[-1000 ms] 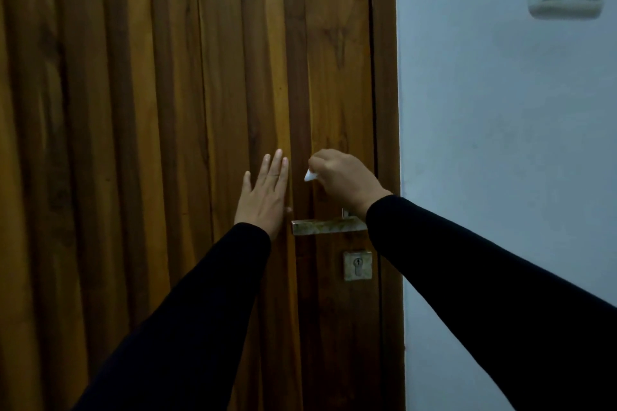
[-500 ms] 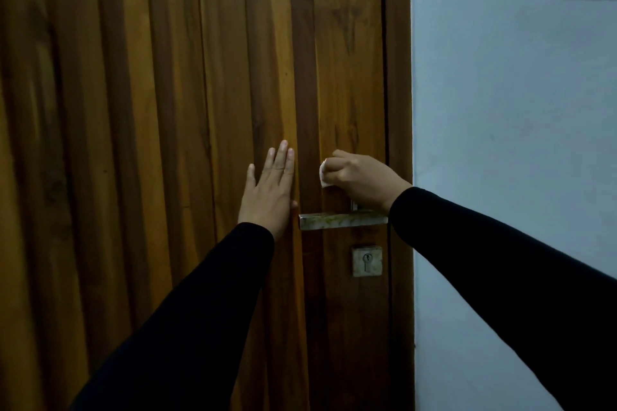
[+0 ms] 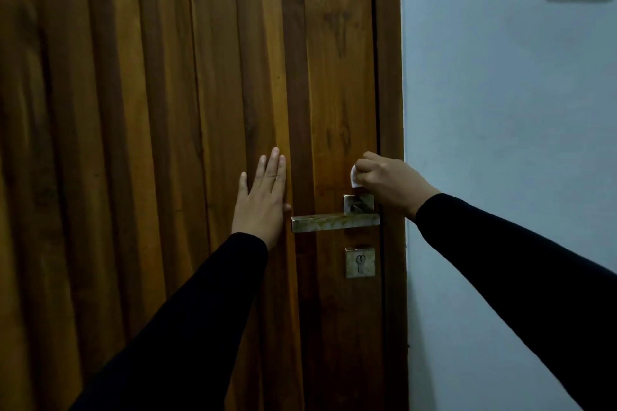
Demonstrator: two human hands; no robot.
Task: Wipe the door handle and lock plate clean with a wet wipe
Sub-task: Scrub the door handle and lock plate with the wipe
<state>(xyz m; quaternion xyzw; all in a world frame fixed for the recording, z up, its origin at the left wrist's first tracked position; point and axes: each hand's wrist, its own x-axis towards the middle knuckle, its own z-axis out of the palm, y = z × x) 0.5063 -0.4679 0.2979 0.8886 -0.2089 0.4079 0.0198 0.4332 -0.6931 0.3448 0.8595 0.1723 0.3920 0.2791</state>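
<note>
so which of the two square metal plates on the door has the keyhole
The lower plate, below the lever handle; the upper plate only carries the lever's pivot.

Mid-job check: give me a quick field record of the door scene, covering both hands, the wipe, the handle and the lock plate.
left hand: open, flat on the wooden door, just left of the handle's free end
right hand: closed on the wet wipe, above the handle's square base
wet wipe: white, bunched, mostly hidden in the fingers
door handle: horizontal lever, brown stains along it, not touched by the wipe
lock plate: square, keyhole visible, below the handle, untouched
wall: pale, right of the door frame
</note>
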